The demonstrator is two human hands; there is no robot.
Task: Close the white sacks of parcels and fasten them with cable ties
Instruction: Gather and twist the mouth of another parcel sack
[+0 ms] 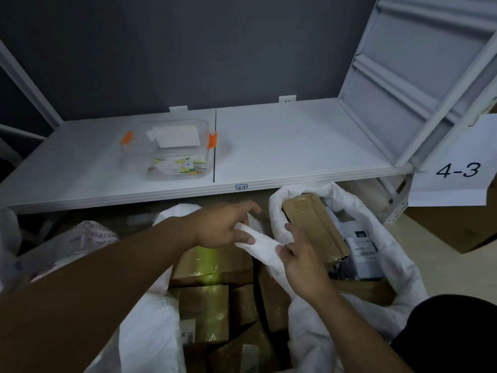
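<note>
printed sack (88, 238): far left beneath the shelf edge, white with red lettering too blurred to read; your left forearm crosses its lower part.
left white sack (145, 327): on the floor in front of you, mouth wide open, with taped brown cardboard parcels (204, 313) packed inside; its near side is cut off at the bottom of the view.
clear box (166, 149): on the white shelf (295, 146) just beyond the sacks, with orange latches; the paper contents are hard to make out.
left hand (226, 227): your fingers curl round the far end of the gathered cloth.
gathered cloth (258, 243): a bunched white strip of sack rim held between your two hands, over the gap where the two sacks meet; you cannot tell which sack it belongs to.
right hand (301, 262): your thumb and fingers pinch the near end of the strip, and the hand hides the cloth below it.
right white sack (376, 238): open, with its rim standing up around a tilted brown parcel (314, 224) and grey mailers (360, 254); your dark sleeve (443, 332) covers its near corner.
open room: bare shelf surface lies to the right of the clear box.
right edge: a shelf upright and a paper sign (454, 170) reading "4-3" stand close beside the right sack.
</note>
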